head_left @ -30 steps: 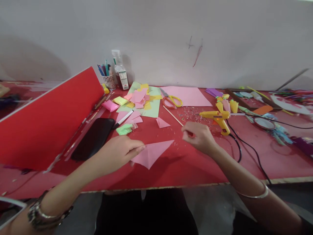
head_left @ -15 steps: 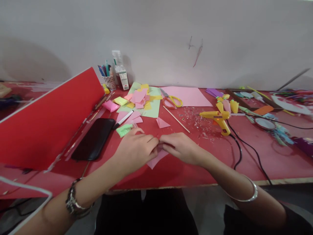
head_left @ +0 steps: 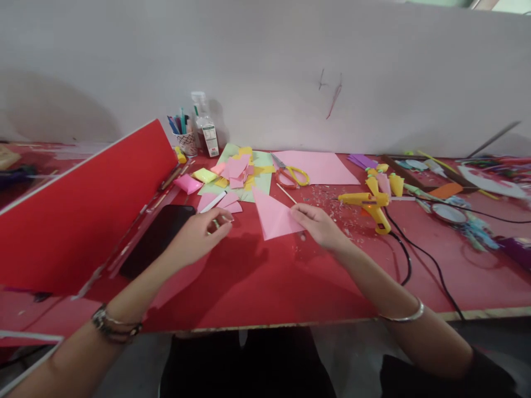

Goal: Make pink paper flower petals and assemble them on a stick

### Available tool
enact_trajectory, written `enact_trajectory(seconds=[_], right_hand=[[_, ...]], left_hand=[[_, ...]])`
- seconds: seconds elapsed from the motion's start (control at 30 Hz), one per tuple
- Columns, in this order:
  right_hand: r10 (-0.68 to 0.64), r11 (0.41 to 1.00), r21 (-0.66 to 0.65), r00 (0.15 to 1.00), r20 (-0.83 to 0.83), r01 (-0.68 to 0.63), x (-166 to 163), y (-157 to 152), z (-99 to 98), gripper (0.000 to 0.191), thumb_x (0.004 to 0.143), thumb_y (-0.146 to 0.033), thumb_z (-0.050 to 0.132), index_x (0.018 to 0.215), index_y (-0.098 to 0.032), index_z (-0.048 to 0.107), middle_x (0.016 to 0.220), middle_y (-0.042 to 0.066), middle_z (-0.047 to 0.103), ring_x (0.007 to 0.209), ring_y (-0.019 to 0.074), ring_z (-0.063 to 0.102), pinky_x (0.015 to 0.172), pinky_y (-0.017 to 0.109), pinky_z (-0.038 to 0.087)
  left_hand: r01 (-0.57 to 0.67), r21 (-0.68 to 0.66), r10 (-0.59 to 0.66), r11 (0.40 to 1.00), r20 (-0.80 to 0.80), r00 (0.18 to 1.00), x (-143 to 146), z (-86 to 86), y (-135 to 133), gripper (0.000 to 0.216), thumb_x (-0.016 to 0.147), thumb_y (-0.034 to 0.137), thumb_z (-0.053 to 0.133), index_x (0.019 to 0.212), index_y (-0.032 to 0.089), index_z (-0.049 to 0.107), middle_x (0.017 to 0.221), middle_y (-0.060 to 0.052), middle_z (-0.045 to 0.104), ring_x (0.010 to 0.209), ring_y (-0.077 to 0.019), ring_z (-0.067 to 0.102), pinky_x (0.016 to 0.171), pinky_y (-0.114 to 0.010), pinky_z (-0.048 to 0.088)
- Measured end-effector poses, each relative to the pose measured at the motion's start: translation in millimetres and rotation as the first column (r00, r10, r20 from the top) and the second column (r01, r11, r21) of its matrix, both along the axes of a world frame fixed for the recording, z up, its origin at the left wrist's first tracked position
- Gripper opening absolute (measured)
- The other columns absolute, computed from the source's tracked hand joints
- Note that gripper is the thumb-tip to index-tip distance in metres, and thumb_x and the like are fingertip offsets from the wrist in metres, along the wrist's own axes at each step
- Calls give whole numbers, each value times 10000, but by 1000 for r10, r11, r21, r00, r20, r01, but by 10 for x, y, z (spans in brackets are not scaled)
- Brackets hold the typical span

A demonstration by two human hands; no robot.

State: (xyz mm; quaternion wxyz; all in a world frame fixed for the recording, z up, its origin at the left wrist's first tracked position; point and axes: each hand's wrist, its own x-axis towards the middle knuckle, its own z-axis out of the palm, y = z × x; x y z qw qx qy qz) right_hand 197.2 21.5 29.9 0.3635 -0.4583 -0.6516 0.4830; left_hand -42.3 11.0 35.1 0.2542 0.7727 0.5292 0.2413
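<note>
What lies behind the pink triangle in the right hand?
Past the triangle, pinched by the right hand, a thin stick emerges at its upper edge and a green sheet lies beyond its tip. The table directly behind it is covered.

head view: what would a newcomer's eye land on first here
Likely the pink paper triangle pinched in the right hand, in the middle of the view. Next come the big red board tilted at the left and the yellow glue gun to that hand's right.
</note>
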Motion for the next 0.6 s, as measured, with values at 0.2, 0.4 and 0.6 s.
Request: enact_trajectory(seconds=[0.2, 0.4, 0.6], right_hand=[[67, 940, -307, 960, -271, -152, -215, -20, -134, 170, 771, -281, 478, 654, -161, 456, 493, -65, 439, 388, 38, 389, 384, 174, 301], [134, 934, -308, 977, -166, -180, -249, -28, -171, 234, 813, -312, 406, 636, -166, 452, 486, -56, 426, 405, 54, 406, 441, 203, 362], [149, 979, 114, 974, 169, -169, -213, -46, -187, 378, 763, -419, 448, 1037, -158, 450, 1014, 107, 543, 880, 179, 521, 784, 366, 419]], left_hand=[[280, -206, -162, 938, 453, 877, 317, -103, 40, 377, 790, 287, 383, 1148, 168, 382, 1058, -105, 561, 897, -163, 560, 749, -293, 456], [339, -370, -82, 865, 562, 823, 407, -149, 48, 400, 770, 301, 462, 1147, 173, 437, 1171, -104, 530, 1042, -190, 512, 800, -296, 452], [118, -435, 101, 893, 448, 888, 400, -198, 106, 309, 794, 373, 416, 954, 152, 560, 882, -84, 654, 828, -183, 600, 679, -280, 478]])
